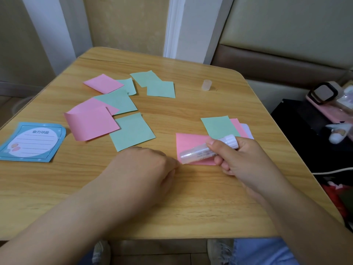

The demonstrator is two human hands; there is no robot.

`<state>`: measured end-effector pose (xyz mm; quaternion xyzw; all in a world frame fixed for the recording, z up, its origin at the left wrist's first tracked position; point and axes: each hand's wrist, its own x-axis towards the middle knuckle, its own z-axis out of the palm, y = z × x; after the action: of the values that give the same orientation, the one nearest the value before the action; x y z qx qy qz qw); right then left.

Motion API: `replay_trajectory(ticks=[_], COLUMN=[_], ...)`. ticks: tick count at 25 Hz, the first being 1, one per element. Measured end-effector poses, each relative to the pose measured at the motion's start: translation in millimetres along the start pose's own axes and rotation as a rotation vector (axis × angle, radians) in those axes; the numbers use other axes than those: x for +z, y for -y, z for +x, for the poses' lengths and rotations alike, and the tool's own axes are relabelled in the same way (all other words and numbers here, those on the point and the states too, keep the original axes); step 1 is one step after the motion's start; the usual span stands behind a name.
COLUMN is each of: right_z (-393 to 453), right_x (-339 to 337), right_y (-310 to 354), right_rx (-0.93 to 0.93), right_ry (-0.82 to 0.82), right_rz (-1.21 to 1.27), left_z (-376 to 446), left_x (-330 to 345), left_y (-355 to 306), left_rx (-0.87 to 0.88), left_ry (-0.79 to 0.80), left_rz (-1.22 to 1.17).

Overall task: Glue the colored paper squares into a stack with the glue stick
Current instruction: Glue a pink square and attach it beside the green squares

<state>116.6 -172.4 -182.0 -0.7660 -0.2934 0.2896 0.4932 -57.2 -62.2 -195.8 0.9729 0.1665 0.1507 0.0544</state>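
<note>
Pink paper square (188, 145) lies flat near my wooden table's (191, 197) front right edge, my right hand (238, 157) gripping the clear cylindrical glue stick (206, 150) over it, my left hand (145, 169) pinning its corner with curled fingers.

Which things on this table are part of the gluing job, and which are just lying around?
Job: glue stick in right hand; pink square at left hand; started stack; loose pink and green squares; cap.
Lying about: blue notepad; clutter off the right edge.

Uncapped glue stick (209, 149) lies tilted over a pink square (188, 145) near the table's (191, 207) right edge; a green-topped stack (219, 127) lies just behind, loose squares (131, 133) left.
</note>
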Motion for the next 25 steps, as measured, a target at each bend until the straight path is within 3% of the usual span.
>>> replay_trajectory(ticks=[4,14,25], right_z=[4.4,16.4,7.6], right_x=[-0.2,0.9,-24.0], right_y=[2.9,9.9,3.6], right_rx=[0.029,0.071,0.088], right_ry=[0.054,0.141,0.046], right_rz=[0.053,0.041,0.032], left_z=[4.5,6.4,3.2], left_x=[-6.7,-9.3,-3.1], left_y=[-3.6,1.2,5.1], left_rx=[-0.061,-0.079,-0.088], left_ry=[0.117,0.134,0.083], left_rz=[-0.042,-0.043,-0.035])
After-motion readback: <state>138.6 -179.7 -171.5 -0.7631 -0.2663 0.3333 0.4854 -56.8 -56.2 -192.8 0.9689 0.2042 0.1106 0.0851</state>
